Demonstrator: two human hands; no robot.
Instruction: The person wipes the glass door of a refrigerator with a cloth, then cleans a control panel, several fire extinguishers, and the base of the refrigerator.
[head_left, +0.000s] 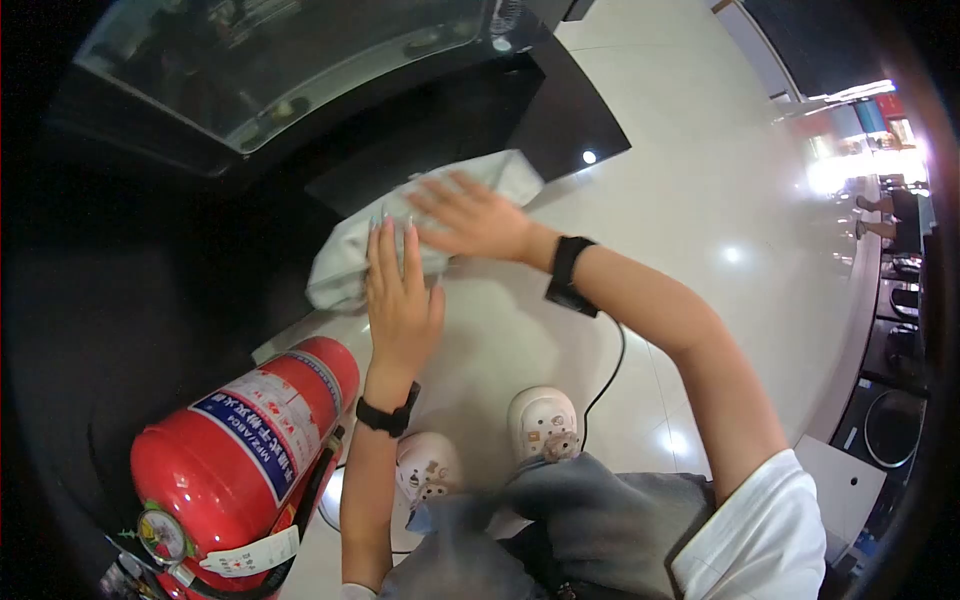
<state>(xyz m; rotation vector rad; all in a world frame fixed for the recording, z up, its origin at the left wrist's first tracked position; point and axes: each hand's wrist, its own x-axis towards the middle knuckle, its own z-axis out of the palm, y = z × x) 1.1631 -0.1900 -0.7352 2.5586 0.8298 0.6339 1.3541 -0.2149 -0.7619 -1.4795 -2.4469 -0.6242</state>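
Observation:
A crumpled white sheet-like thing [340, 262], perhaps a bag or cloth, lies along the edge of a glossy black surface. My left hand [402, 305] has its fingers stretched out, with the fingertips on the near side of this white thing. Slightly blurred, my right hand [478, 218] rests flat over its middle, fingers spread. The two hands are close together, the right one a little farther forward. Each wrist wears a black band, the left band [389, 409] and the right band [571, 276].
At lower left stands a red fire extinguisher [245, 440] with a gauge, close to my left forearm. A black unit with a glass panel [330, 60] rises ahead. Below are my feet in light clogs [543, 420] on shiny tiles. A black cable [610, 378] hangs by my right arm.

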